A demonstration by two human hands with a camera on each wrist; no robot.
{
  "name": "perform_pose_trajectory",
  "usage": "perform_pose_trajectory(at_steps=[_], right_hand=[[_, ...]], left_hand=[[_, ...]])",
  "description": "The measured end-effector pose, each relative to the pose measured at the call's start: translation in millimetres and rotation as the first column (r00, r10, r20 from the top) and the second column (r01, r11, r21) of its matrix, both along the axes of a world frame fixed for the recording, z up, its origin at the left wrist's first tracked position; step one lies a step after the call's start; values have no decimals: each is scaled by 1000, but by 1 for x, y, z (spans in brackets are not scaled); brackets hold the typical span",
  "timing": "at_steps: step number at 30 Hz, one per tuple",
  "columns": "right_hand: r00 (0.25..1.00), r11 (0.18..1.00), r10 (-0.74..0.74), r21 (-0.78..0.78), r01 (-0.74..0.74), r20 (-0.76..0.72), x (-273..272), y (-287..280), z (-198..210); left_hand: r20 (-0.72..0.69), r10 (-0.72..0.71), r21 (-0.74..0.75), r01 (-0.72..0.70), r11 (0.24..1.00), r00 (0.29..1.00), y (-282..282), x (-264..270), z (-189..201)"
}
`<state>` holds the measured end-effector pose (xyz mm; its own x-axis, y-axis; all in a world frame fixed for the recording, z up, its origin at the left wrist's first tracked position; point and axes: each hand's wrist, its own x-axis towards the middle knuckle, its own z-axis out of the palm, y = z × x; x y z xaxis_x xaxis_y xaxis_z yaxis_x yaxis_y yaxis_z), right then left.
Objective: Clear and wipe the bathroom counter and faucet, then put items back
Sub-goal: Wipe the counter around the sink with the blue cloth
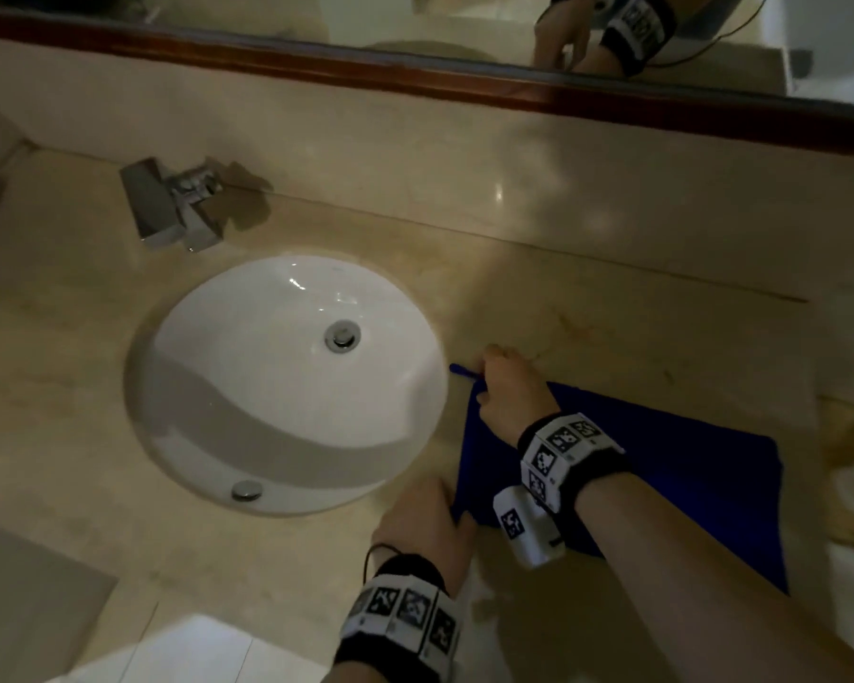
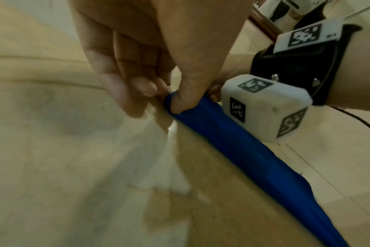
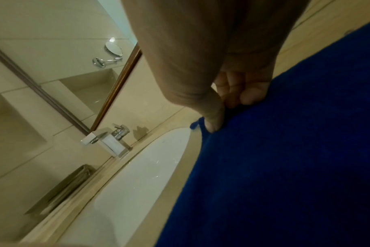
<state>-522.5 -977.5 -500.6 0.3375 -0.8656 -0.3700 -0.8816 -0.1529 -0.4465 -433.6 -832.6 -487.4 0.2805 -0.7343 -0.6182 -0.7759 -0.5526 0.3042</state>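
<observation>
Currently both hands pinch corners of a blue cloth (image 1: 661, 465) lying flat on the worktop (image 1: 587, 298) beside the sink (image 1: 247, 367): left hand (image 1: 422, 517), right hand (image 1: 511, 394). Worktop looks cleared; returning items likely remains.

Wood-framed mirror (image 1: 415, 78); beige tiled wall (image 3: 42, 21)

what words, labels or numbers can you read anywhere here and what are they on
No readable words, brands or numbers.
Wrist bands: black-and-white square code patterns only, no letters.
Small mark beside the code on the right wrist's band: too blurred to read.
Faucet, sink, blue cloth: no text visible.
</observation>
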Motion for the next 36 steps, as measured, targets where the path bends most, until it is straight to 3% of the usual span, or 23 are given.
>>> perform_pose_trajectory(at_steps=[6, 10, 13, 17, 23, 26, 29, 32, 34, 36], right_hand=[[994, 994, -49, -92, 58, 97, -7, 11, 1], [940, 982, -177, -7, 187, 293, -25, 19, 11], [825, 949, -308, 96, 299, 473, -52, 24, 26], [612, 872, -482, 279, 402, 627, -115, 21, 42], [403, 771, -601, 367, 520, 690, -222, 25, 44], [427, 766, -615, 373, 524, 663, -264, 29, 27], [570, 818, -565, 314, 482, 597, -296, 33, 11], [686, 841, -514, 148, 520, 515, -324, 27, 5], [690, 804, -547, 66, 591, 475, -336, 17, 4], [676, 765, -584, 26, 644, 450, -340, 6, 1]], left_hand=[[-58, -87, -225, 72, 972, 994, 6, 14, -4], [-242, -45, -366, -48, 930, 969, 12, 10, 3], [-300, -94, -495, -70, 866, 949, 11, -6, 11], [-304, -281, -586, 54, 808, 910, 3, -57, 31], [-193, -478, -571, 299, 765, 857, -5, -165, 25], [-131, -542, -497, 418, 760, 830, -4, -209, 15], [-41, -586, -415, 520, 747, 809, -3, -230, 9], [39, -556, -444, 513, 735, 831, -10, -237, 8], [120, -517, -454, 511, 731, 847, -22, -240, 5], [187, -503, -354, 536, 766, 844, -39, -242, -3]])
